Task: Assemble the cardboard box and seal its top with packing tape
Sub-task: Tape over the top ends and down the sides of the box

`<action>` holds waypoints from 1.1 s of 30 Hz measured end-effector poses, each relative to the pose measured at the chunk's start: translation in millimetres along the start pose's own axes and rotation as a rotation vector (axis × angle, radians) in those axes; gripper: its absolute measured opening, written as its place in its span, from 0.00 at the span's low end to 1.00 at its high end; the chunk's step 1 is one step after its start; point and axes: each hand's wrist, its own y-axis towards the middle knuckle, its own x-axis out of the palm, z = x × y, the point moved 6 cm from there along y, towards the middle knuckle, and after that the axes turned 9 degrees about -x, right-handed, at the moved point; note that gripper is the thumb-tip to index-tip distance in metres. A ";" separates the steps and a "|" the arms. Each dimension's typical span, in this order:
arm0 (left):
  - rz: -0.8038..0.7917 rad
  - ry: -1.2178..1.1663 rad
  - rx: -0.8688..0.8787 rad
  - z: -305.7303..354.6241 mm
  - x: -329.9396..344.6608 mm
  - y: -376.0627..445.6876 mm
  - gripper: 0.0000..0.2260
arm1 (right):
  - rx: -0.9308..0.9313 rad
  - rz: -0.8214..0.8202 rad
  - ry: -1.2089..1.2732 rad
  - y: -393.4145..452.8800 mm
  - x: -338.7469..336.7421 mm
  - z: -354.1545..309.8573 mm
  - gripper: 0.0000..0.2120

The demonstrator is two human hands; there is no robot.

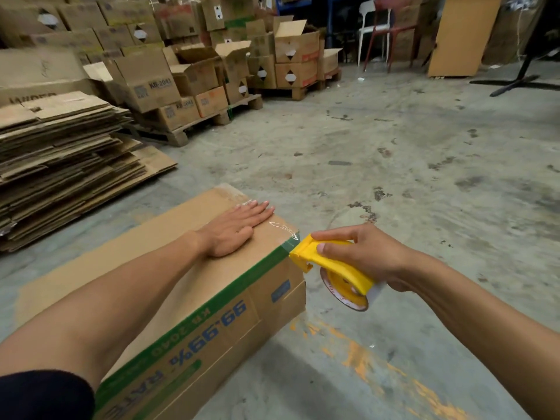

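Note:
A brown cardboard box (169,237) with a green stripe and upside-down blue print stands on the concrete floor in front of me, its top flaps closed. My left hand (235,227) lies flat, palm down, on the far right part of the top. My right hand (360,256) grips a yellow tape dispenser (333,266) with a roll of clear tape, its nose touching the box's upper right corner. A wrinkled strip of clear tape (283,228) runs over that corner.
A tall stack of flattened cardboard (60,165) lies to the left. Pallets with stacked cartons (194,71) fill the back. Chairs (381,28) and a wooden panel (463,34) stand at the far right. Stained concrete floor (409,153) spreads to the right.

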 end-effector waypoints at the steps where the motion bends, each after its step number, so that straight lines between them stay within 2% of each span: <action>1: -0.008 0.007 -0.023 0.4 -0.7 0.7 0.27 | -0.001 -0.001 -0.001 0.7 2.3 1.2 0.14; 4: -0.012 0.023 -0.097 14.3 -3.1 -1.6 0.24 | 0.003 0.010 0.003 3.7 9.2 11.7 0.14; 7: 0.019 -0.004 0.010 51.5 -4.5 -6.0 0.25 | -0.004 0.011 0.039 7.4 15.4 19.5 0.14; 10: -0.044 -0.099 0.043 68.0 2.5 -3.1 0.23 | -0.003 0.006 0.085 13.3 20.1 27.7 0.13; 15: 0.063 -0.096 0.034 65.5 9.2 -2.5 0.22 | 0.057 0.020 0.220 36.0 19.1 42.1 0.10; 16: 0.072 -0.094 0.035 65.1 8.3 -2.9 0.22 | 0.088 -0.006 0.171 40.3 16.2 51.0 0.09; 19: 0.080 -0.089 0.027 63.4 7.9 -2.6 0.22 | 0.268 -0.258 -0.333 35.0 10.6 111.6 0.14; 21: 0.097 -0.086 0.008 62.2 7.7 -1.5 0.23 | 0.386 -0.335 -0.466 22.6 7.8 155.7 0.17; 25: 0.241 -0.119 -0.074 71.4 1.9 5.5 0.19 | 0.349 -0.246 -0.319 35.9 -2.8 160.1 0.13; 28: 0.356 -0.028 -0.127 78.9 0.6 13.0 0.14 | 0.274 -0.244 -0.294 49.6 -7.3 144.0 0.14; 31: 0.371 0.022 -0.188 78.3 4.7 19.2 0.11 | 0.270 -0.279 -0.307 52.3 -6.6 144.9 0.14; 33: 0.364 0.023 -0.208 77.7 5.9 20.3 0.12 | 0.296 -0.301 -0.339 49.3 -6.9 148.7 0.15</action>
